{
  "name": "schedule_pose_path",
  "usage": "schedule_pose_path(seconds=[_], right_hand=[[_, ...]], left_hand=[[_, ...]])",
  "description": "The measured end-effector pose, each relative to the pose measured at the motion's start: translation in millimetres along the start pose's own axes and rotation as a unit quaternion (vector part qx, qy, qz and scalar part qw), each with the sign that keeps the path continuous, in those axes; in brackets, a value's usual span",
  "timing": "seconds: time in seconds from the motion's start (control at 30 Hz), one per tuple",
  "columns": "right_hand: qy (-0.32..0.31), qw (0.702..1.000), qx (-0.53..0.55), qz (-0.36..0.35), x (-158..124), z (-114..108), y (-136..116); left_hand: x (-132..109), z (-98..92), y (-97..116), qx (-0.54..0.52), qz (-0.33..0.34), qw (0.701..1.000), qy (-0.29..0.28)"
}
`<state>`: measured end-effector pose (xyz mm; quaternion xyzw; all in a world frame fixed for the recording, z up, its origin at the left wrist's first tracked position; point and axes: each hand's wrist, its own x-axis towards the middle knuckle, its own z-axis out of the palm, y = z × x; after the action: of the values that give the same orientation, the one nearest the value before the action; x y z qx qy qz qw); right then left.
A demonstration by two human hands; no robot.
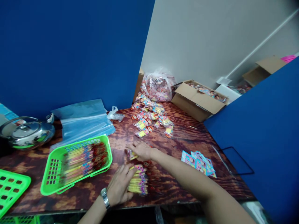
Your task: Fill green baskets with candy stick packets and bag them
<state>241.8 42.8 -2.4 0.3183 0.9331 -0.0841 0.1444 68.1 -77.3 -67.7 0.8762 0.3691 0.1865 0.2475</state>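
My left hand, with a metal-band watch at the wrist, holds one end of a lined-up row of yellow stick packets on the wooden table. Its fingers and thumb span the row's near and far sides. The packets' right ends, with brown-red doll heads, are blurred. Just beyond the row, my right hand is closed over another yellow packet, its fingers partly covering it. Loose doll-headed packets in clear wrap lie scattered behind. At left, a green basket contains similar pink and yellow packets.
Printed cards lie at right. Farther back are a filled clear bag and an open cardboard box. A metal kettle, plastic sheets and another green basket occupy the left. Blue partitions border the table.
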Motion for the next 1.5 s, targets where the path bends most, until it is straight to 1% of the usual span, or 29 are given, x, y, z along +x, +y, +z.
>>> schedule_pose_path(seconds=[0.1, 0.17, 0.23, 0.33, 0.47, 0.53, 0.6, 0.73, 0.87, 0.93, 1.0, 1.1, 1.2, 1.27, 1.37, 1.43, 1.5], right_hand=[[-0.012, 0.999, 0.023, 0.031, 1.9, 1.6, 1.2], [-0.016, 0.999, 0.012, 0.042, 1.6, 0.7, 4.2], [-0.029, 0.998, -0.017, 0.047, -0.3, -3.1, 13.0], [-0.050, 0.996, -0.049, 0.056, -4.2, -12.9, 39.5], [-0.035, 0.996, -0.059, 0.062, -4.7, -20.5, 81.1], [-0.030, 0.996, -0.057, 0.057, -2.6, -18.3, 93.1], [-0.032, 0.996, -0.056, 0.056, -0.3, -14.1, 96.9], [-0.030, 0.996, -0.064, 0.054, 1.7, -10.0, 91.3], [-0.045, 0.995, -0.068, 0.050, 2.5, -14.4, 82.6], [-0.047, 0.995, -0.066, 0.052, 3.5, -16.9, 74.3], [-0.044, 0.996, -0.057, 0.058, 5.4, -18.4, 60.0], [-0.021, 0.997, -0.033, 0.061, 9.1, -18.3, 28.3], [0.011, 0.999, -0.018, 0.038, 10.0, -16.6, -3.0], [0.007, 1.000, -0.004, 0.021, 7.1, -16.0, -14.8], [-0.005, 0.998, 0.063, -0.002, -1.9, -17.2, -14.6], [-0.006, 0.992, 0.125, -0.017, -9.4, -19.1, -7.6], [-0.008, 0.984, 0.173, -0.050, -17.1, -20.7, -0.4]], left_hand=[[-0.1, -1.0, 0.6, -0.002, -0.001, 1.000, -0.005], [0.0, -1.6, 1.5, -0.003, -0.005, 1.000, -0.007], [0.3, -2.1, 2.6, -0.006, -0.011, 1.000, -0.010], [1.0, -2.4, 3.6, -0.012, -0.020, 1.000, -0.014], [1.1, -1.4, 2.5, -0.016, -0.020, 1.000, -0.015], [0.9, -0.8, 1.4, -0.015, -0.017, 1.000, -0.016], [0.9, -0.8, 1.1, -0.014, -0.015, 1.000, -0.014], [1.5, -2.8, 2.7, -0.013, -0.016, 1.000, -0.011], [2.1, -6.3, 5.3, -0.010, -0.018, 1.000, -0.008], [2.3, -7.7, 6.5, -0.012, -0.017, 1.000, -0.006], [2.4, -8.7, 7.5, -0.017, -0.021, 1.000, -0.006], [2.2, -9.5, 8.9, -0.028, -0.029, 0.999, -0.003], [1.6, -10.2, 10.4, -0.043, -0.034, 0.998, 0.016], [0.8, -10.6, 11.8, -0.042, -0.035, 0.998, 0.021], [-1.2, -10.2, 14.5, -0.012, -0.040, 0.999, 0.033], [-2.8, -9.4, 16.4, 0.013, -0.045, 0.997, 0.059], [-3.9, -8.8, 18.2, 0.029, -0.054, 0.994, 0.091]])
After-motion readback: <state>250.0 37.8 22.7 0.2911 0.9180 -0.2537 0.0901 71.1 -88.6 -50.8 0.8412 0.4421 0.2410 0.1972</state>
